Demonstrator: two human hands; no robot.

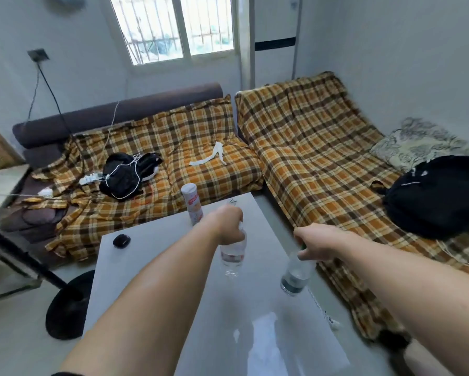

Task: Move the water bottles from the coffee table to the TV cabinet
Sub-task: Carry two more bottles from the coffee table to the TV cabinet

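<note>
- A small dark case [121, 240] sits alone toward the left of the grey coffee table [152, 272], well apart from both hands.
- A tall white canister [191, 202] stands upright near the table's far edge, just beyond the left hand.
- The left hand [229, 222] is closed around the neck of the red-labelled water bottle [233, 257]; the bottle hangs nearly upright beneath the fist, its base at or just above the tabletop — contact cannot be told.
- The right hand [316, 244] is clenched over the cap end of the green-labelled water bottle [295, 275], which stands near the table's right edge, leaning slightly.
- Both bottles have their long axes roughly vertical, each directly below its own hand, so a straight lift looks like the likely next step.
- The plaid-covered sofa [309, 147] wraps the table's far and right sides; the TV cabinet is out of view.
</note>
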